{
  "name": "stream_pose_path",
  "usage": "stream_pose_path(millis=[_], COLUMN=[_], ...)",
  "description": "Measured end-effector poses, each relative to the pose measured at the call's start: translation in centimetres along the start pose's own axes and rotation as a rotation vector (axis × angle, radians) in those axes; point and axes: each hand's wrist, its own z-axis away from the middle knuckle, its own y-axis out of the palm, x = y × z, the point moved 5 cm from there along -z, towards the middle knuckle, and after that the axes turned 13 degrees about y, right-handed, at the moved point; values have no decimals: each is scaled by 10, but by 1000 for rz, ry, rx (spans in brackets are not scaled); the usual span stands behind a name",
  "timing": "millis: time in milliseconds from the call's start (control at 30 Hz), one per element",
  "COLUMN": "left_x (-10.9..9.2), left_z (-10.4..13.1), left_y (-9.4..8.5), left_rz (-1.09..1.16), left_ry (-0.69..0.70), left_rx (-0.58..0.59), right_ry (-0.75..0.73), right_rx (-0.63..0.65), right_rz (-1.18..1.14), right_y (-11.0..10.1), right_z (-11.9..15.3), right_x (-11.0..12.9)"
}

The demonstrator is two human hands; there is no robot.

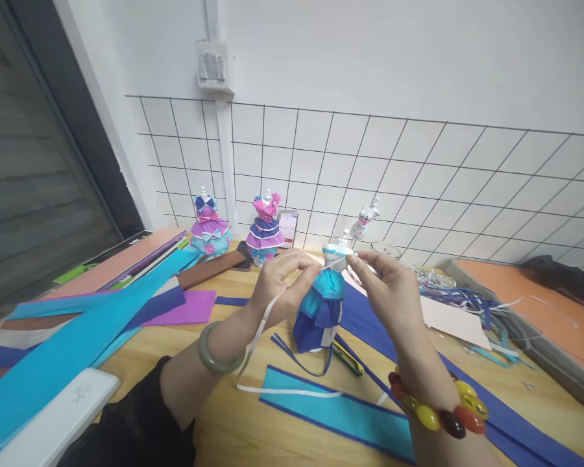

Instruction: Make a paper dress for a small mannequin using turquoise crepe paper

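A small dress form stands upright on the table, wearing a turquoise paper top over a dark blue paper skirt. My left hand is at its left side, thumb and fingers pinching a narrow white paper strip. One length of the strip crosses the upper body of the form; the other hangs past my left wrist to the table. On the opposite side, my right hand is closed in a pinch at the strip's far end. The fingertips partly cover the form's chest.
Two dressed forms stand at the back, near a bare form. A turquoise paper strip with blue edges and a yellow-green cutter lie in front. Long paper strips and a white power bank lie left; paper scraps right.
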Motion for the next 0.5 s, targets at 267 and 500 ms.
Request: stream_pose_path(millis=[267,500], left_x=[-17,2], left_z=[13,6], left_y=[37,16], left_rz=[-219,-317], left_ry=[389,220], left_rx=[486,190], right_ry=[-25,-27], right_rx=[13,51], right_rz=[-49,-45], right_y=[6,4], right_z=[2,1], right_x=[-1,1])
